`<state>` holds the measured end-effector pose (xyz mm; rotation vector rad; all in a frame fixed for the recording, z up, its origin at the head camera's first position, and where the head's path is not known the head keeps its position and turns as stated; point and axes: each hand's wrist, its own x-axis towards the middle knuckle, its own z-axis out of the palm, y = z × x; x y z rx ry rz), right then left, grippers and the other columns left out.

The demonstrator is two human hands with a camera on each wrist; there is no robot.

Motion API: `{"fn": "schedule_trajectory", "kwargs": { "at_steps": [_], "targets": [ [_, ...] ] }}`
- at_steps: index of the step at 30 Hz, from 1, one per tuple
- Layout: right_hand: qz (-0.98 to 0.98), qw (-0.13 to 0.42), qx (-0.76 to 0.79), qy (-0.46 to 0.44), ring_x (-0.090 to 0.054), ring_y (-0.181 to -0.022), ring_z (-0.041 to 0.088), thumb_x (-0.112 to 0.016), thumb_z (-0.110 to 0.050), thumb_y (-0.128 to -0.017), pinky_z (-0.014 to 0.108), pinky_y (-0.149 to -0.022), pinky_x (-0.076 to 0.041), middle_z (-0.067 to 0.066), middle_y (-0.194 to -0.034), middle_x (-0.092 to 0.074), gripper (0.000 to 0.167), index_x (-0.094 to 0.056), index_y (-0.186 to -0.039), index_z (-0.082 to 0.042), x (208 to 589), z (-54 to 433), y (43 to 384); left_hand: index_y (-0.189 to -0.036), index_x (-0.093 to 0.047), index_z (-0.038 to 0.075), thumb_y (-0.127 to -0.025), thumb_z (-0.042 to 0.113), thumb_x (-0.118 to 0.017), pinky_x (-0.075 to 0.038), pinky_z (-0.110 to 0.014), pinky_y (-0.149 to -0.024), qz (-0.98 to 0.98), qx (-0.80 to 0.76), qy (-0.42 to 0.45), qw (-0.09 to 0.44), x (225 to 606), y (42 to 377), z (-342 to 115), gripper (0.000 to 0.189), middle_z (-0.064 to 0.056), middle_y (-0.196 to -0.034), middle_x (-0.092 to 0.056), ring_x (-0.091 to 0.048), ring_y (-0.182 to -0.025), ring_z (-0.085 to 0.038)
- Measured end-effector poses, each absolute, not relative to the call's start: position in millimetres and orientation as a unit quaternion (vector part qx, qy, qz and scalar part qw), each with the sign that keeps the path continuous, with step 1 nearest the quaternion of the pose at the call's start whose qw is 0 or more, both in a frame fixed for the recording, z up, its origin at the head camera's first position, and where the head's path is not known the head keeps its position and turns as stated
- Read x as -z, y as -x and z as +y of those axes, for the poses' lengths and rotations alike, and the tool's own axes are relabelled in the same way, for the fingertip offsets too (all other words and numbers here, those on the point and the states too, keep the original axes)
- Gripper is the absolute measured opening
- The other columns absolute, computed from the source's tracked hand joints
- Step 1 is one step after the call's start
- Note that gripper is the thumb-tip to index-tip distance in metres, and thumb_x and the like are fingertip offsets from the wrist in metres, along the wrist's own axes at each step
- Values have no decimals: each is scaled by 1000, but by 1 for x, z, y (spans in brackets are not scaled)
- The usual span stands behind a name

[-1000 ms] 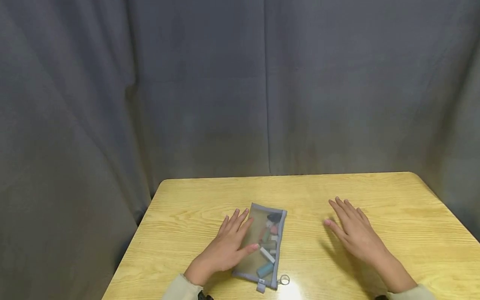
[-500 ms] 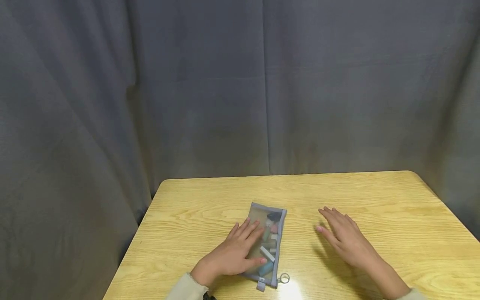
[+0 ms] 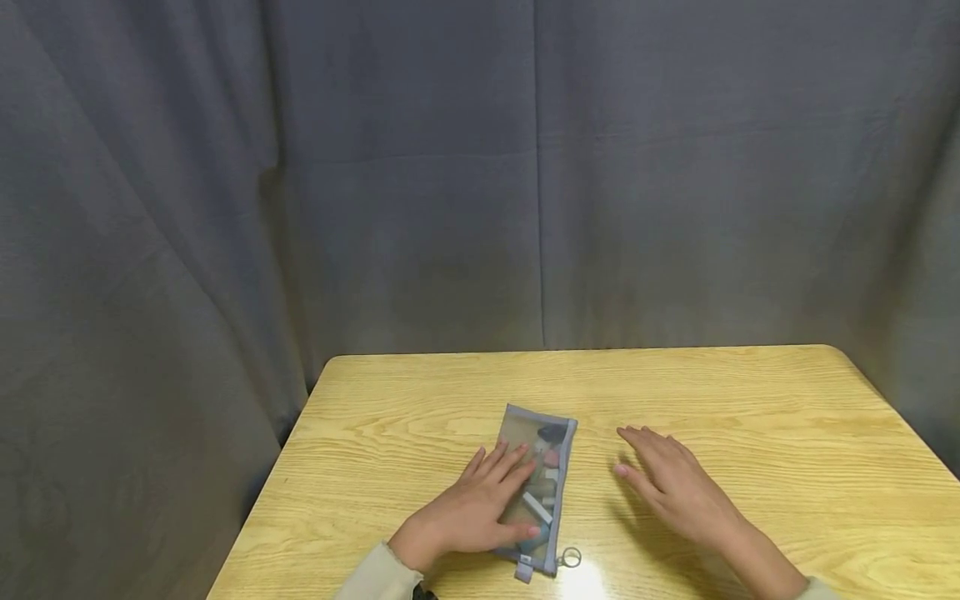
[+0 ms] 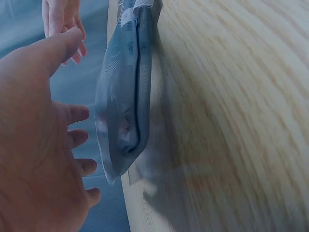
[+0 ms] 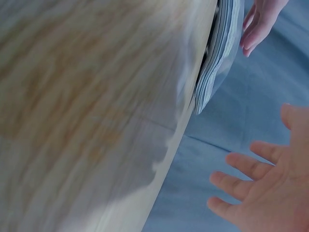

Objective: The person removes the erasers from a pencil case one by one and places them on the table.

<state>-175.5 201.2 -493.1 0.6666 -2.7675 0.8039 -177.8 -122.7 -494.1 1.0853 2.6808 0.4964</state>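
A see-through mesh zip pouch [image 3: 558, 458] with grey-blue edging lies on the table, a metal ring [image 3: 571, 557] at its near end. Small items show through it, among them a white stick-like piece [image 3: 537, 507] and a blue one. My left hand [image 3: 472, 512] hovers over its left half, fingers spread; the left wrist view shows a gap between this hand [image 4: 38, 140] and the pouch [image 4: 123, 106]. To the right of the pouch, my right hand [image 3: 678, 487] is held above the table with relaxed fingers. Neither hand holds anything.
The wooden table [image 3: 787, 417] has rounded far corners. Behind it and along its sides hang grey-blue curtains [image 3: 405, 208].
My left hand has moved right, further over the pouch. The right hand has come left and nearer, towards the pouch. The pouch itself stays in place.
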Motion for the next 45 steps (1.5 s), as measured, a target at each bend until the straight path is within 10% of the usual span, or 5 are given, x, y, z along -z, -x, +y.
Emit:
{"fn": "schedule_trajectory", "kwargs": {
  "at_steps": [45],
  "targets": [
    [-921,0,-229,-317,-59,-123,35,-51,-43,-105,64,-104,-41,15,-133,-64,48,-64,-132,-5,490,160,150,-163,-13,11,-92,75,-47,-18,-55,-122,924,-81,-357,106,502,173,-108,102,-9,-171,-4,-6,-154,-43]
  ]
}}
